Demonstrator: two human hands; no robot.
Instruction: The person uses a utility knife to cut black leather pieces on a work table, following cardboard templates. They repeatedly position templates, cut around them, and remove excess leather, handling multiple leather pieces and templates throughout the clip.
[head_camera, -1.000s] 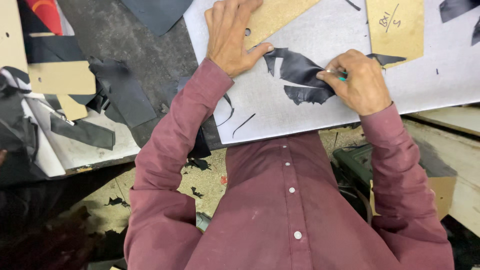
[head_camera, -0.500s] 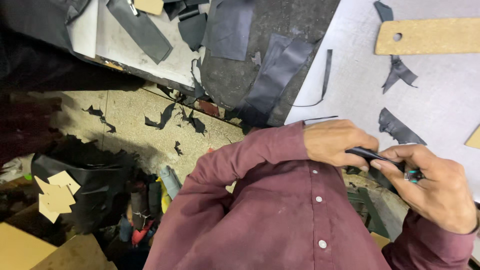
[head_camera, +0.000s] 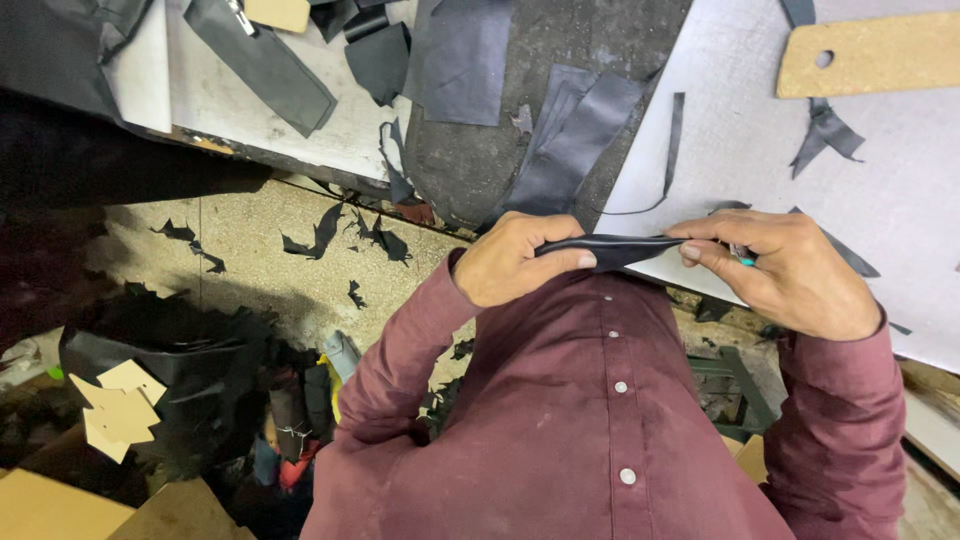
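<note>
A strip of dark leather (head_camera: 610, 248) is held stretched between both hands, just above the near edge of the white cutting board (head_camera: 900, 200) and close to the chest of the maroon shirt (head_camera: 600, 420). The left hand (head_camera: 520, 262) is closed on the left end of the strip, pinched between thumb and curled fingers. The right hand (head_camera: 790, 270) is closed on the right end, and a small teal-tipped tool (head_camera: 746, 260) is seen tucked under its fingers; the kind of tool cannot be told. On the far right of the board a tan cardboard pattern (head_camera: 880, 55), oblong with one round hole near its left end, is laid flat, with a dark offcut (head_camera: 825, 135) just beside its near edge. Left of the board, several dark leather pieces (head_camera: 575, 140) are overlapped on a rough dark slab (head_camera: 480, 170). On the floor at the near left, a black bin (head_camera: 190, 385) is placed, with pale cardboard cut-outs (head_camera: 115, 405) of angular shape resting against its left side. Small black scraps (head_camera: 330, 230) are scattered over the speckled floor between bin and bench. No label can be read on any item.
</note>
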